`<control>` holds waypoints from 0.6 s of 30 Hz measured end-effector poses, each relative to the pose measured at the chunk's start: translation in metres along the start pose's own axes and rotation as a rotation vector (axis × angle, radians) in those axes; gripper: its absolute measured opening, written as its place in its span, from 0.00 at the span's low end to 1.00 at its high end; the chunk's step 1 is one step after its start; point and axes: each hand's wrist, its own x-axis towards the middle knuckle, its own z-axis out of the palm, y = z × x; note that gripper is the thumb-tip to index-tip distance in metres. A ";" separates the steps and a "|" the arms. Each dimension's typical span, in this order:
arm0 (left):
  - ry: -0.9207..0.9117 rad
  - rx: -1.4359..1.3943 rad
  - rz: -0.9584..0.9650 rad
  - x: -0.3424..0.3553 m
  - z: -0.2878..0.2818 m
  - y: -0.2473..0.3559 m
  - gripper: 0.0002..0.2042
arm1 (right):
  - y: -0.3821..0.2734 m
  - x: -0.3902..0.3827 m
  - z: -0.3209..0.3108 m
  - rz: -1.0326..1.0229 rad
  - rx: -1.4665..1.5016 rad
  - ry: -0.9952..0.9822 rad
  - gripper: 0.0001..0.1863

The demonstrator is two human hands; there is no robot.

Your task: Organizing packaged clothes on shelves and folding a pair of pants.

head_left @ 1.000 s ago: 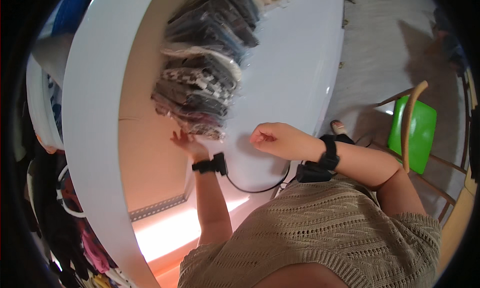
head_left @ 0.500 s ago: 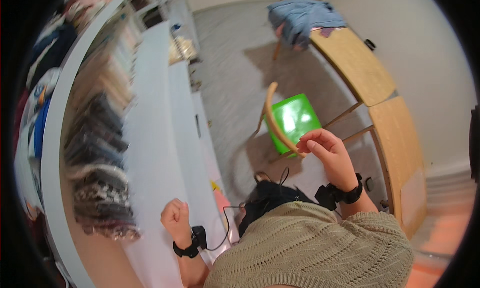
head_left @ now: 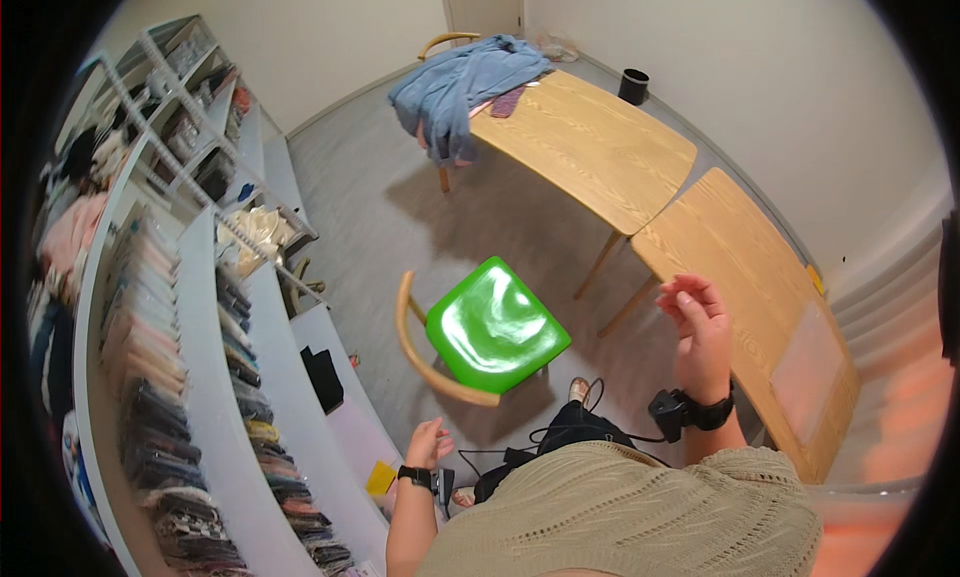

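Observation:
My left hand [head_left: 428, 440] is low beside the shelving, fingers loosely bent and apart, holding nothing I can see. My right hand [head_left: 697, 312] is raised over the near edge of a wooden table [head_left: 760, 277], open with curled fingers and nothing visible in it. Both wrists wear black strapped devices with cables. Between the shelving and table stands a wooden chair with a glossy green seat [head_left: 495, 322]. The left shelves [head_left: 255, 377] hold bagged garments [head_left: 180, 457] in dark and pale shades.
A second wooden table [head_left: 590, 147] carries a blue garment [head_left: 460, 87], with a chair behind it. A black bin [head_left: 633, 85] stands by the wall. A rack of clothes [head_left: 75, 227] is at far left. Cream fabric [head_left: 258, 235] lies on the shelving, and a pale curtain [head_left: 895, 377] hangs right.
My view has swung from the shelved garments toward the chair, tables and room. My left hand has moved away from the bagged garments, and my right hand has risen over the table edge.

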 end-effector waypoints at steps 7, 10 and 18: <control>0.029 -0.188 -0.305 0.184 0.184 0.006 0.37 | -0.047 0.159 -0.197 -0.127 -0.033 0.234 0.11; 0.492 -0.253 -0.317 0.222 0.101 -0.018 0.26 | -0.069 0.190 -0.270 -0.071 0.051 0.287 0.12; 0.565 -0.052 -0.420 0.238 0.238 -0.020 0.20 | -0.084 0.197 -0.390 -0.139 -0.071 0.563 0.13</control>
